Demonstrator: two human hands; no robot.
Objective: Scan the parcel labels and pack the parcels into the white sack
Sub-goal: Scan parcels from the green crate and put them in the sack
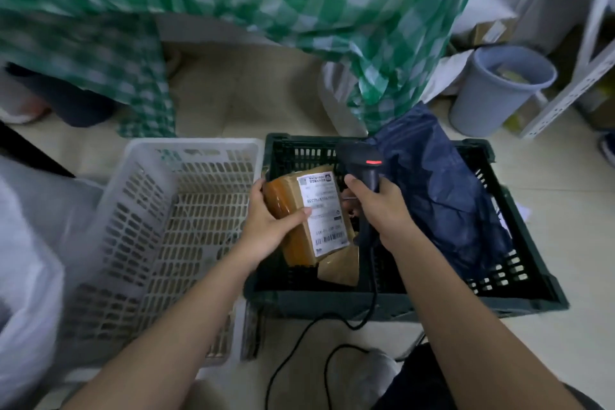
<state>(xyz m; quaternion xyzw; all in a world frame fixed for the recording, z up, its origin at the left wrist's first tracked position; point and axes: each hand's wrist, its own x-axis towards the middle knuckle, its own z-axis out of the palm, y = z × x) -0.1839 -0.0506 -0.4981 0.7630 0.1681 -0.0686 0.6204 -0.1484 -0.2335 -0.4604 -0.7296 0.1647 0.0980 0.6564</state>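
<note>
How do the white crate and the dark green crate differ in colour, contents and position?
The white crate is pale and lies on the left, while the dark green crate is dark and lies on the right. The white crate shows only its bare slotted bottom, while the dark green crate holds a dark blue bag and a brown envelope. Both hands work over the dark green crate, not the white crate. Both crates are slotted plastic and stand side by side on the floor.

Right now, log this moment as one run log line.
left hand: holds brown parcel | right hand: grips scanner | over: dark crate | label: up
</note>
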